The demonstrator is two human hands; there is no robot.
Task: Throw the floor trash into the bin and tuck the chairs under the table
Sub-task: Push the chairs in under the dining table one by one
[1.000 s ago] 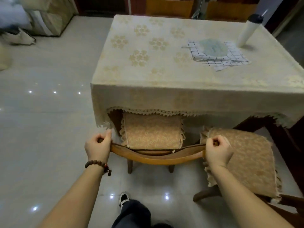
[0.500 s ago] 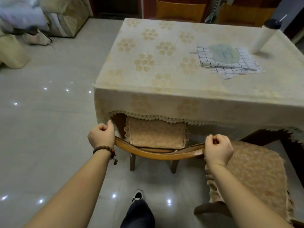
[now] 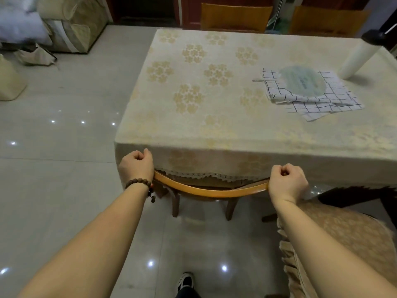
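Note:
A wooden chair (image 3: 211, 191) stands at the near side of the table (image 3: 193, 130), which wears a cream flowered cloth. Its seat is hidden under the cloth's lace hem; only the curved backrest and two rear legs show. My left hand (image 3: 136, 164) grips the backrest's left end and touches the cloth. My right hand (image 3: 287, 182) grips the right end. A second chair with a tan cushion (image 3: 348, 239) stands out from the table at the lower right, under my right forearm. No floor trash or bin is in view.
On the table lie a checked cloth (image 3: 318, 97) with a pale green fan (image 3: 301, 82) on it and a white bottle (image 3: 356, 59). Two more chair backs (image 3: 235, 17) stand beyond the far side. A sofa and bags (image 3: 36, 57) fill the far left floor.
Both hands pushed the chair forward; its cushioned seat, visible before, has slid under the tablecloth. I have stepped closer to the table.

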